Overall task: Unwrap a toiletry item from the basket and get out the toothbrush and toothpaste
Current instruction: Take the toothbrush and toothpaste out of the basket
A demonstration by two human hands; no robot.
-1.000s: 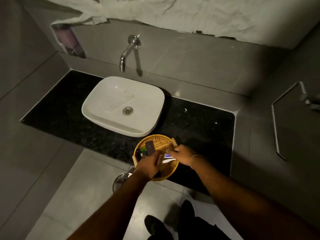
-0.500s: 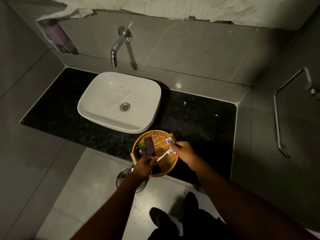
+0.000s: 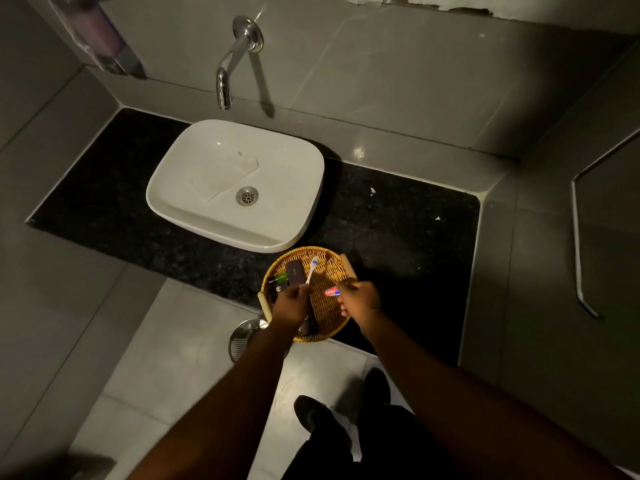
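A round wicker basket [image 3: 330, 263] sits at the front edge of the black counter. Over it, my left hand [image 3: 290, 304] grips the handle of a white toothbrush [image 3: 311, 270], whose head points up and away. My right hand [image 3: 358, 299] holds a small red and blue toothpaste tube [image 3: 331, 292], which sticks out to the left of my fingers. Inside the basket lie a dark flat packet [image 3: 295, 273] and a small green bottle [image 3: 278, 279]. My left hand hides the basket's near left part.
A white basin [image 3: 194, 206] stands left of the basket under a chrome wall tap [image 3: 228, 69]. The black counter [image 3: 408, 237] runs to the right wall, which carries a metal rail [image 3: 576, 244]. A round steel lid [image 3: 242, 337] lies on the floor below. My shoes [image 3: 313, 415] are near the counter.
The toothbrush came out of the package and now stands upright in my left hand. My hands have drawn apart, the right keeping the toothpaste tube. The camera has tilted down.
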